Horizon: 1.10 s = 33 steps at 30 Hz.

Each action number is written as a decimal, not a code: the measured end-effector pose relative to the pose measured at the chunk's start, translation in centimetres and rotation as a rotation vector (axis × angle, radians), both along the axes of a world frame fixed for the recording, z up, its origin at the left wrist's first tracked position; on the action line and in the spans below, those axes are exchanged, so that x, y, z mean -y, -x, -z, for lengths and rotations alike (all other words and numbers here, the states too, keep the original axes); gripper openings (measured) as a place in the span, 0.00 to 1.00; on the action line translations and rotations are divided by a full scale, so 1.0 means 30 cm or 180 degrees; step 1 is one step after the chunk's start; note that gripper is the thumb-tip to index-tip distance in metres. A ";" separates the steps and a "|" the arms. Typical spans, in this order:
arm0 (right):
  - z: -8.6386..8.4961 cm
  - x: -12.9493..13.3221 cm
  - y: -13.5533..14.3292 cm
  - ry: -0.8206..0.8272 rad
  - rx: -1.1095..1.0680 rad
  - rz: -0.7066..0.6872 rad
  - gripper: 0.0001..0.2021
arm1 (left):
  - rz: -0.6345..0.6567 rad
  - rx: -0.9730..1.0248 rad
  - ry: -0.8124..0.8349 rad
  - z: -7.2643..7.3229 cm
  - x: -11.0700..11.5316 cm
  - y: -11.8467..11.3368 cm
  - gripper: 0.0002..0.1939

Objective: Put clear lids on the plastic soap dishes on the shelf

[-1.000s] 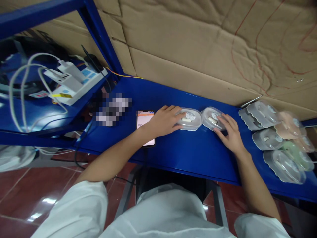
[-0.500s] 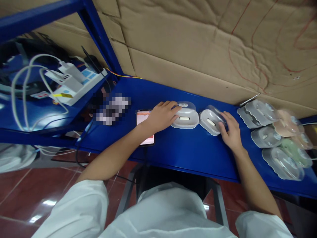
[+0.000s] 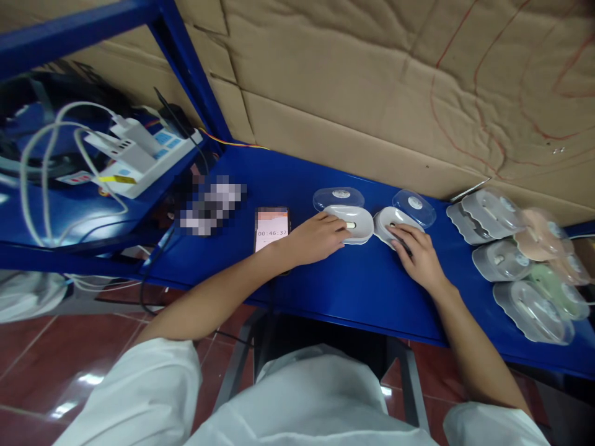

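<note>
Two pale oval dishes stand side by side on the blue table. In the left dish a short white bar sits in a central slot. My left hand reaches over its near left side, fingers closed at the bar's end. A clear lid lies behind this dish. At the right dish, my right hand has its fingers bent together over the slot; what they pinch is hidden. Behind it lies another clear lid with a round sticker.
Several lidded dishes in grey, pink and green are stacked at the right. A phone showing a timer lies left of my left hand. A power strip with cables rests on the left shelf. Cardboard lines the back.
Both lids have come off and now lie behind their dishes. My hands have moved from the lids down to the slots, and the right dish's white bar is now covered by my fingers.
</note>
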State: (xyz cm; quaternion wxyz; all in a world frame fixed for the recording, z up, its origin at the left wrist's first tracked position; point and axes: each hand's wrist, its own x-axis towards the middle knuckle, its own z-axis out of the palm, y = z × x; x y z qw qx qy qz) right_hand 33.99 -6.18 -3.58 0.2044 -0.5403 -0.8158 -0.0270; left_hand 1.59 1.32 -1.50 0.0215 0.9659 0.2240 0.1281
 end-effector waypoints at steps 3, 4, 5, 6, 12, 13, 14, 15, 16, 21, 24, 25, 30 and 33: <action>0.008 -0.003 -0.011 -0.0072 0.0124 0.0049 0.20 | -0.0077 0.0111 0.0034 0.001 0.001 0.004 0.14; 0.009 -0.003 -0.013 -0.0055 0.0161 0.0035 0.20 | -0.0060 0.0093 0.0043 0.001 0.002 0.005 0.14; 0.009 -0.004 -0.014 -0.0018 0.0182 0.0012 0.20 | -0.0029 0.0059 0.0051 0.000 0.002 0.006 0.14; 0.008 -0.004 -0.013 0.0018 0.0185 -0.0009 0.20 | -0.0002 0.0022 0.0058 0.000 0.002 0.007 0.13; -0.019 0.004 -0.011 0.0043 0.0108 -0.0105 0.21 | -0.0019 0.0077 0.0059 -0.002 -0.001 0.006 0.10; -0.021 0.004 -0.014 0.0009 0.0100 -0.0107 0.21 | -0.0042 0.0115 0.0049 -0.001 -0.003 0.004 0.11; -0.021 0.004 -0.018 -0.0036 0.0089 -0.0106 0.21 | -0.0074 0.0150 0.0046 0.001 -0.005 0.002 0.12; -0.019 0.002 -0.022 -0.0084 0.0082 -0.0105 0.21 | -0.0115 0.0184 0.0046 0.003 -0.008 -0.001 0.12; -0.016 0.001 -0.026 -0.0139 0.0089 -0.0103 0.21 | -0.0155 0.0221 0.0037 0.006 -0.012 -0.003 0.13; -0.011 -0.003 -0.039 -0.0604 0.0321 0.0163 0.21 | -0.0234 0.0474 -0.0298 0.020 -0.031 -0.006 0.17; -0.044 -0.010 -0.093 -0.0859 0.0464 0.0721 0.23 | -0.0526 0.0593 -0.0529 0.011 -0.032 0.001 0.20; -0.061 -0.016 -0.131 -0.0965 0.0474 0.1033 0.24 | -0.0662 0.0617 -0.0548 0.004 -0.030 0.004 0.20; -0.121 -0.075 -0.418 -0.1009 0.0339 0.2703 0.40 | -0.0910 0.0708 -0.0334 -0.040 -0.028 0.023 0.15; -0.105 -0.098 -0.537 -0.0667 0.0136 0.3004 0.41 | -0.0916 0.0727 -0.0226 -0.051 -0.033 0.033 0.12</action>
